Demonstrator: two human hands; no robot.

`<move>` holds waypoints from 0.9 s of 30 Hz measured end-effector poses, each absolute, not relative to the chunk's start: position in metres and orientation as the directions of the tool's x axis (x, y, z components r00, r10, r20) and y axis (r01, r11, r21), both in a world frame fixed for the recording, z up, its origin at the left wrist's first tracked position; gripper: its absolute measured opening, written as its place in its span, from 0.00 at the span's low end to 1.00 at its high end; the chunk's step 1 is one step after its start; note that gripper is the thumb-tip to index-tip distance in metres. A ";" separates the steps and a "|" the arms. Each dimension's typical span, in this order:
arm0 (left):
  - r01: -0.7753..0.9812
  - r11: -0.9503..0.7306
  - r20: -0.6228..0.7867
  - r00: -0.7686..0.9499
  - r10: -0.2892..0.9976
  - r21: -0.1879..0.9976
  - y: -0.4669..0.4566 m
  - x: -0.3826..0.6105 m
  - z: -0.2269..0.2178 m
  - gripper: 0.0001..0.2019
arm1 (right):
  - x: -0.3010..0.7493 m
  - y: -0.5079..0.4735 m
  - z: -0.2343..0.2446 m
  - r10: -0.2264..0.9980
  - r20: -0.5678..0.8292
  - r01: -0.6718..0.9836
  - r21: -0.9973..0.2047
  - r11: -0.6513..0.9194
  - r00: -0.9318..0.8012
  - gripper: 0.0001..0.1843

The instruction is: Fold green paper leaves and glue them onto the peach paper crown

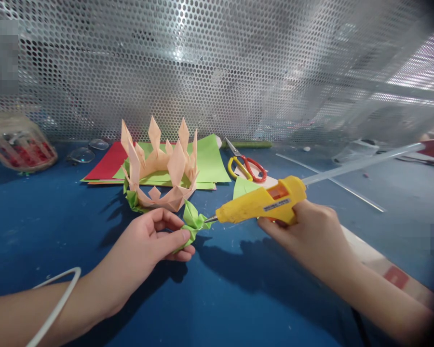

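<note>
In the head view, a folded green paper piece (pixel 192 222) is held above a blue table (pixel 235 308), pinched in the narrow grip of the left hand (pixel 144 248), just in front of a peach paper crown (pixel 177 168). A yellow glue gun (pixel 260 202) is wrapped in the grip of the right hand (pixel 314 231); its metal nozzle is pointed at the piece's right edge, though whether contact is made cannot be told. A clear glue stick (pixel 365 164) is fitted in the gun's rear. The crown is set partly over red and green sheets (pixel 213 164), with green leaves (pixel 133 200) seen at its left side. Scissors with red and yellow handles (pixel 251 168) are laid right of the sheets. A jar (pixel 25 147) is placed at far left, near a pair of glasses (pixel 82 154). The scene is backed by perforated metal (pixel 217 62).
</note>
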State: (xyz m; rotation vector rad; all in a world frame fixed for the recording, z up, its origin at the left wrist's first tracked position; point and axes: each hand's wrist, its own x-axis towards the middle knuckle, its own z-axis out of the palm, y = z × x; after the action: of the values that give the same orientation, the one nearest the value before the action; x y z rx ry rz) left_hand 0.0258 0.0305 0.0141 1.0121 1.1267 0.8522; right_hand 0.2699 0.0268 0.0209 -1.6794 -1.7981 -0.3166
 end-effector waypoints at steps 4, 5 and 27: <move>-0.039 0.322 -0.305 0.231 0.924 0.946 0.030 0.026 0.014 0.10 | 0.270 0.027 0.019 0.795 0.607 0.957 -0.240 0.161 0.018 0.16; -0.038 0.321 -0.304 0.232 0.924 0.946 0.030 0.027 0.014 0.09 | 0.271 0.027 0.019 0.794 0.608 0.958 -0.237 0.162 0.017 0.15; -0.054 0.291 -0.266 0.272 0.925 0.955 0.030 0.027 0.015 0.09 | 0.261 0.016 0.023 0.607 0.789 0.962 -0.082 0.262 -0.098 0.14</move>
State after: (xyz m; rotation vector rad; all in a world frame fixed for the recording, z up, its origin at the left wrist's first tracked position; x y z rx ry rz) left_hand 0.0266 0.0301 0.0150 1.0483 1.0714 0.8549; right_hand 0.2606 0.0159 0.0230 -1.4319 -1.7979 -0.6103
